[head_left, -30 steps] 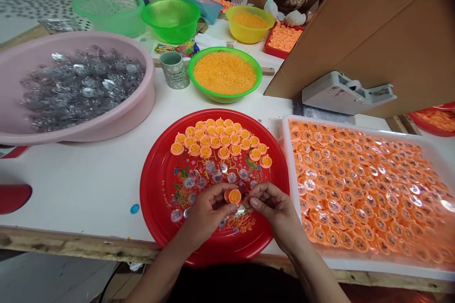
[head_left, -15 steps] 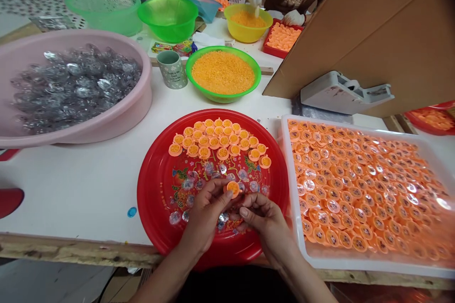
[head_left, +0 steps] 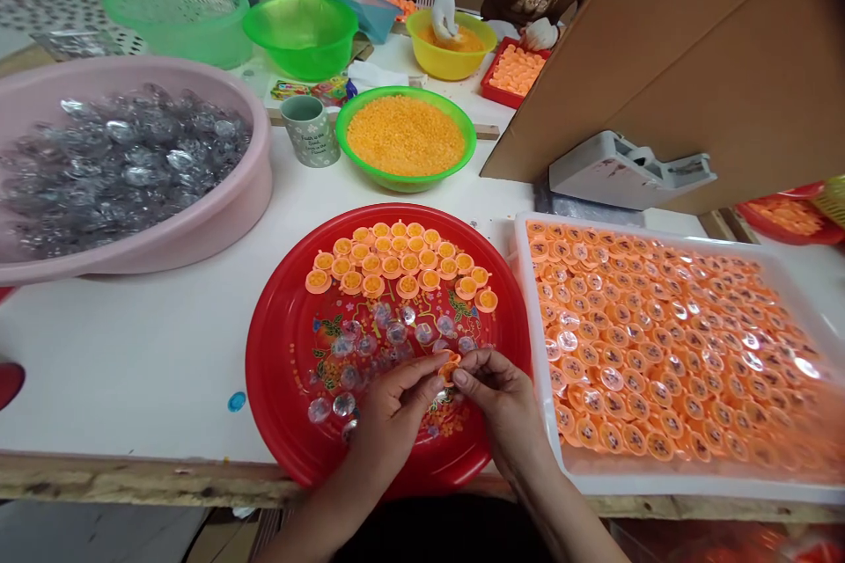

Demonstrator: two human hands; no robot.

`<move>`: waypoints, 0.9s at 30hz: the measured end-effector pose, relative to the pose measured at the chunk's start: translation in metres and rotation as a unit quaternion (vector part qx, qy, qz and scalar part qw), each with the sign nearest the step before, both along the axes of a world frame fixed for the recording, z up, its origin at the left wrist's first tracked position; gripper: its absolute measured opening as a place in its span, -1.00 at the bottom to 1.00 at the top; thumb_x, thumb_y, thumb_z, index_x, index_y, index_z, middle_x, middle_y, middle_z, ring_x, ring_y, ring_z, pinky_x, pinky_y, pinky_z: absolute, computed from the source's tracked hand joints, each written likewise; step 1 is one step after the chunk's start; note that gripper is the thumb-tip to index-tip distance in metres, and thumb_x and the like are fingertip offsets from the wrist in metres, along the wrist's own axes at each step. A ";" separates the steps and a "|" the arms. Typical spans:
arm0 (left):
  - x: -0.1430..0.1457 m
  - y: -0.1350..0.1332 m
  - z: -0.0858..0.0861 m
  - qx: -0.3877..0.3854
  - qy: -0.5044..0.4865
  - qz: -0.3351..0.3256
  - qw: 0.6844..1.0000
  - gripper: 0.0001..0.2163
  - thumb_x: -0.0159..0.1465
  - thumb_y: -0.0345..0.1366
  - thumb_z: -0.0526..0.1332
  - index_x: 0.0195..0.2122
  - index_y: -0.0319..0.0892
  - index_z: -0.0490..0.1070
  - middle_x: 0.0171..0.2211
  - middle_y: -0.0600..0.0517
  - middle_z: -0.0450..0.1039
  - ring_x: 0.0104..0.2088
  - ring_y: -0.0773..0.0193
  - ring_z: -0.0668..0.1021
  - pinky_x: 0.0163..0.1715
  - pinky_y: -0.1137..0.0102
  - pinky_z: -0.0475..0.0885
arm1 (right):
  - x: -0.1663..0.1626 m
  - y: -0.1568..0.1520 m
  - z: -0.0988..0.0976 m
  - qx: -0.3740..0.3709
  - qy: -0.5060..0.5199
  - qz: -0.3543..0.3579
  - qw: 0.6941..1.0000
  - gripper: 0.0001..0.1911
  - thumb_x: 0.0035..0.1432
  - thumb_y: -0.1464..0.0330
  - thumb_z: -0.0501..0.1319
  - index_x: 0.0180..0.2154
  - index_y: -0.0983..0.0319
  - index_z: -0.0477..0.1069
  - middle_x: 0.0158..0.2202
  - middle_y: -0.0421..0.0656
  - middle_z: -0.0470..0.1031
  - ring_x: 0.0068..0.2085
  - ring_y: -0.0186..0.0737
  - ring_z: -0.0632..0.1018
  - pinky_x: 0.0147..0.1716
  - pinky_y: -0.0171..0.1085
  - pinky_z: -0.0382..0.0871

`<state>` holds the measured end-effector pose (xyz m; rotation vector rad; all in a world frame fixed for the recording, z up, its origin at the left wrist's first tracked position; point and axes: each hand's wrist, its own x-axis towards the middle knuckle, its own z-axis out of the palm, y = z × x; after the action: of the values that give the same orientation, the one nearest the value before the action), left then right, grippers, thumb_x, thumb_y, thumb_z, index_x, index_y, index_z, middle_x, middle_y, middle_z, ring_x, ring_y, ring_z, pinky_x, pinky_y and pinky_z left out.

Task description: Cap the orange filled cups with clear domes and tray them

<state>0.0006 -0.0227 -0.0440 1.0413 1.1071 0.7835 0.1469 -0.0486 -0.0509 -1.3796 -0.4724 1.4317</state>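
Compared with half a second earlier: the small orange cap (head_left: 450, 367) no longer lying face-up but tilted nearly edge-on, and shifted rightward, closer to the right hand (head_left: 503, 396). Now pinched between the fingertips of both hands, with the left hand (head_left: 396, 422) closed on it from one side and the right from the other; neither hand open. Cap round and lipped, its filling hard to make out at this angle. Directly under the grip, a red plastic plate (head_left: 268, 387); just beyond and left of the fingers, clear domes (head_left: 343, 405); farther out, rows of filled orange caps (head_left: 400, 262). Right of the grip, a white tray (head_left: 693, 486) packed with orange caps. Well beyond, a co-worker's gloved hand (head_left: 444, 9), now down in a yellow bowl (head_left: 449, 62) instead of raised above it.
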 end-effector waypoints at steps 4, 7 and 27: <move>0.004 -0.004 -0.001 0.028 0.016 0.016 0.999 -0.82 0.22 -0.28 0.28 -0.16 -0.08 0.57 -0.11 -0.01 0.60 -0.08 0.14 0.60 -0.03 0.33 0.50 | -0.001 -0.001 0.003 0.008 -0.103 -0.010 0.995 -0.75 -0.14 0.27 0.48 -0.51 0.23 0.48 -0.53 -0.24 0.49 -0.45 -0.31 0.47 -0.39 -0.32 0.37; 0.007 -0.005 -0.003 0.034 0.014 0.015 0.999 -0.83 0.22 -0.28 0.28 -0.17 -0.10 0.57 -0.14 -0.02 0.61 -0.11 0.13 0.61 -0.04 0.30 0.51 | -0.002 -0.003 0.006 0.004 -0.208 -0.008 0.978 -0.82 -0.08 0.28 0.43 -0.50 0.22 0.50 -0.50 -0.20 0.55 -0.43 -0.25 0.51 -0.37 -0.29 0.40; 0.003 -0.005 0.007 -0.012 -0.029 0.025 0.999 -0.74 0.23 -0.29 0.31 -0.03 -0.05 0.46 -0.04 0.01 0.55 -0.07 0.20 0.58 -0.06 0.41 0.47 | 0.001 -0.007 0.012 0.099 -0.317 0.045 0.942 -0.90 0.12 0.37 0.34 -0.40 0.19 0.45 -0.47 -0.24 0.51 -0.44 -0.30 0.51 -0.43 -0.35 0.42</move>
<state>0.0034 -0.0274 -0.0372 0.9679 1.0929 0.8335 0.1474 -0.0558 -0.0384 -1.6535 -1.0739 0.9460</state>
